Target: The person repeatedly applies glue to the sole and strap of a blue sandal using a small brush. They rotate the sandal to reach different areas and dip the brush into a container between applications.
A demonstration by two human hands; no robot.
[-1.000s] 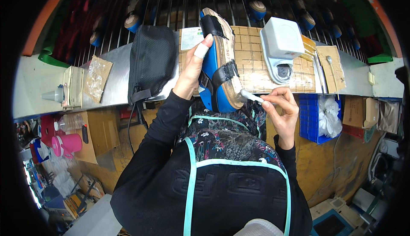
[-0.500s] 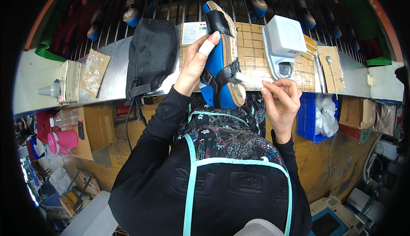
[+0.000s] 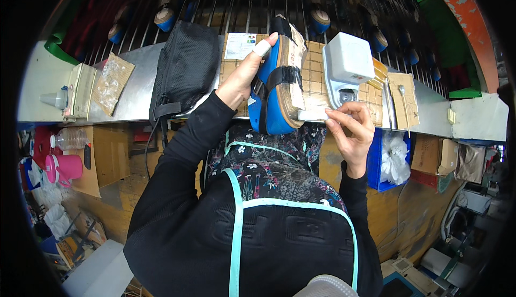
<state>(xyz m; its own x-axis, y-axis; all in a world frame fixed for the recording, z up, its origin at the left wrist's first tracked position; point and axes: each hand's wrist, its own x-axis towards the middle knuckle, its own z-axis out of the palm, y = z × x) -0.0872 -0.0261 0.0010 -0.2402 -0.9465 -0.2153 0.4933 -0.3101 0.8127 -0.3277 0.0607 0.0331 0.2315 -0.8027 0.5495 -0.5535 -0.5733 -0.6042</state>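
Note:
My left hand, its thumb wrapped in white tape, grips a black-strapped sandal mounted on a blue shoe last. The sandal stands on edge, its rough tan underside turned to the right. Between the thumb and fingers of my right hand is a small white brush-like tool. Its tip is at the lower end of the sandal, by the sole edge; whether it touches, I cannot tell. The fingers of my left hand behind the last are hidden.
Cardboard covers the bench under the sandal. A black mesh bag lies left, a white container right, beside a cotton-tipped stick. Beyond is a rack of metal rods carrying more blue lasts. A blue crate stands below the bench.
The sandal has turned, showing more of its underside, and its top end sits lower. The white tool has moved from beside the lower strap down to the sandal's end.

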